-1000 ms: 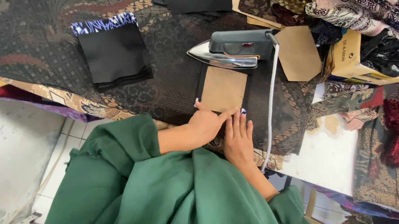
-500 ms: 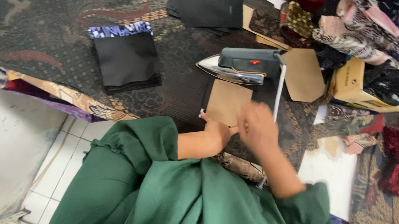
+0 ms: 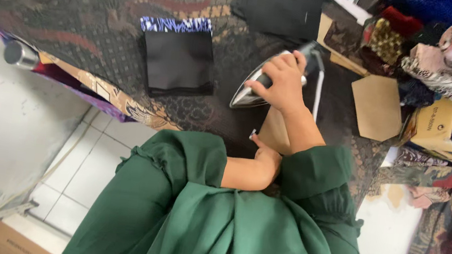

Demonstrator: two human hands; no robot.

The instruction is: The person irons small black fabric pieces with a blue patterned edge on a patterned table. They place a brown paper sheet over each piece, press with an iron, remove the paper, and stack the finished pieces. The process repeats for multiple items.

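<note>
On the dark patterned ironing cloth [image 3: 80,22] sits an electric iron [image 3: 252,90], shiny pointed soleplate, dark grey body, white cord [image 3: 318,89] trailing off the back. Right hand [image 3: 282,82] is wrapped around its handle, fingers curled shut on it. Just below the iron there's a brown cardboard template [image 3: 277,133] on black fabric, mostly hidden by the right forearm. Left hand [image 3: 265,154] pins its near corner, fingers narrow with one stretched out flat. Half a second back the right hand was blurry over the template and the iron stood untouched; now it's gripped. Stack of folded black fabric squares [image 3: 179,63] lies well off to the left, another cardboard template [image 3: 376,106] to the right.
</note>
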